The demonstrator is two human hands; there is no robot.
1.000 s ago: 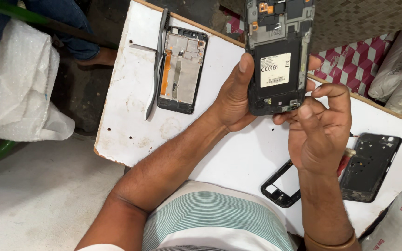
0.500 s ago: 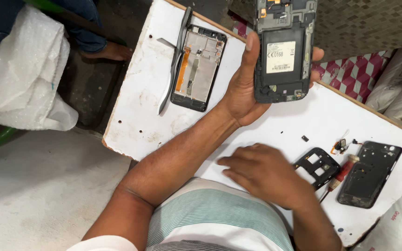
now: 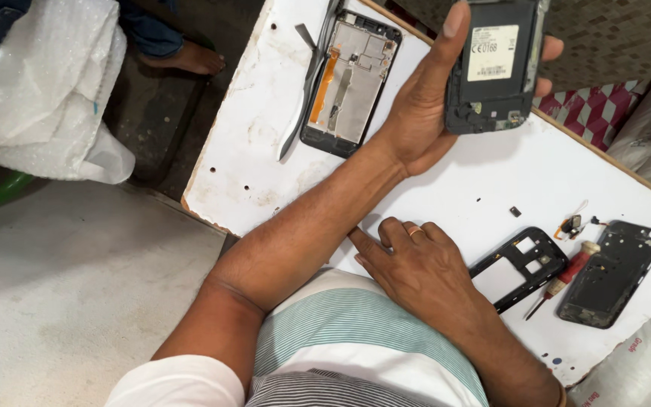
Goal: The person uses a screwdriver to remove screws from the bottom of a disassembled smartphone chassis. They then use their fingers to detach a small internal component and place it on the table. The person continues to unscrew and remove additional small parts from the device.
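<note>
Right hand [image 3: 416,260] has drawn back to the tabletop [image 3: 265,128] near edge, flat, empty. Left hand [image 3: 435,98] grips one opened phone [image 3: 495,64], top centre. Three loose phone parts, one screwdriver [image 3: 563,279].

Matt black plastic phone body [image 3: 495,68]; scuffed white-painted board [image 3: 265,128].
</note>
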